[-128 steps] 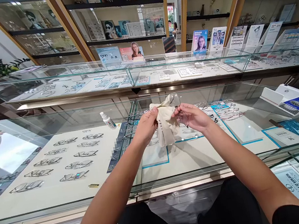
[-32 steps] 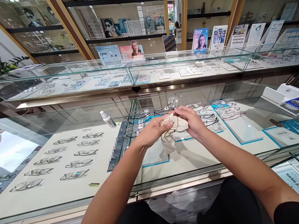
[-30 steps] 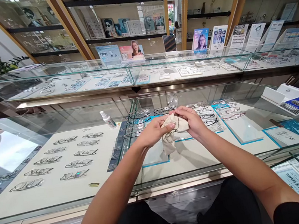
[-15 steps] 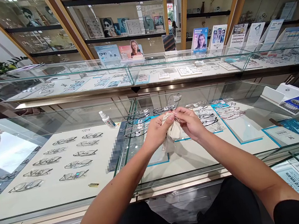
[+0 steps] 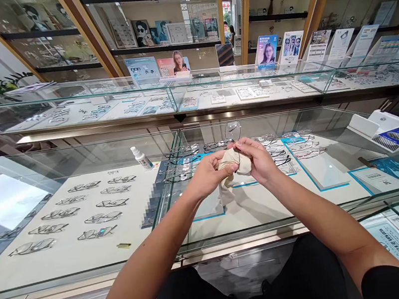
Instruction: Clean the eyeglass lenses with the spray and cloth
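Both hands meet above the glass display case (image 5: 72,157), over its middle section. The left hand (image 5: 207,173) has its fingers curled shut around a beige cleaning cloth (image 5: 231,172), thumb pressed on top of the bunched fabric, and a loose tail of the cloth hangs below the hand. The right hand (image 5: 260,160) pinches a pair of glasses (image 5: 233,131) against the cloth; one clear lens stands up just above the fingertips, while the rest of the frame is wrapped in the cloth or hidden by the fingers, so how much of it is covered cannot be told. The glasses and cloth are held in the air above the case top, not resting on it.

Inside the case, left of the hands, a pale tray (image 5: 67,251) holds two columns of thin-rimmed frames (image 5: 102,218) laid flat, well apart from one another. Under and beyond the hands, white pads with blue borders (image 5: 209,208) carry rows of darker frames (image 5: 180,151) packed closely together. A small white spray bottle (image 5: 141,158) stands on the case top, left of the hands. Near the right end of the case top sits an open white box (image 5: 385,127) with a blue card in it. Behind the case runs a second glass counter (image 5: 161,97), also filled with frames, with upright leaflets along its far edge
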Available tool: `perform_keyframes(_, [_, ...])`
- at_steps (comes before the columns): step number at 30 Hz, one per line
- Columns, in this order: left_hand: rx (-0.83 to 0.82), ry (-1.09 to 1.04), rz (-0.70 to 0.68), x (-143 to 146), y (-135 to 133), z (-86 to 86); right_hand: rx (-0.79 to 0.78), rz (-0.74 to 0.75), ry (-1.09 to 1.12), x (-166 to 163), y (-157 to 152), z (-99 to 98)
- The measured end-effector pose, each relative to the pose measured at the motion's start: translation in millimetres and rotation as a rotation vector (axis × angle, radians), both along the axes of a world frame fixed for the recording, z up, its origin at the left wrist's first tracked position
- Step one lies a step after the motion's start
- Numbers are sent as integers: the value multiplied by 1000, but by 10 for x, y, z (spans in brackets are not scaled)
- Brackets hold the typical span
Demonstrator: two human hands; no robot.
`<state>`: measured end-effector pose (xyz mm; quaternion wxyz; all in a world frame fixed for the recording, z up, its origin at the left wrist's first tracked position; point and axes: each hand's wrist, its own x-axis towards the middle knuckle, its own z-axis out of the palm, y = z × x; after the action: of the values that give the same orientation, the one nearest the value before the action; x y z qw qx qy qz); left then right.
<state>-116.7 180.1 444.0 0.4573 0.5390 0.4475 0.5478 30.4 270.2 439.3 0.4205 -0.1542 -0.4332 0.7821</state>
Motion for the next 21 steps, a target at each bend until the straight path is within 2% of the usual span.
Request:
perform_keyframes(8, [37, -69, 130, 142, 17, -40, 3, 22, 14, -22, -55, -1])
perform_keyframes(15, [94, -83, 316, 170, 41, -115, 106, -7, 19, -28, -172, -1])
perform_keyframes(21, [113, -57, 222, 157, 14, -97, 128, -12, 15, 10, -137, 42])
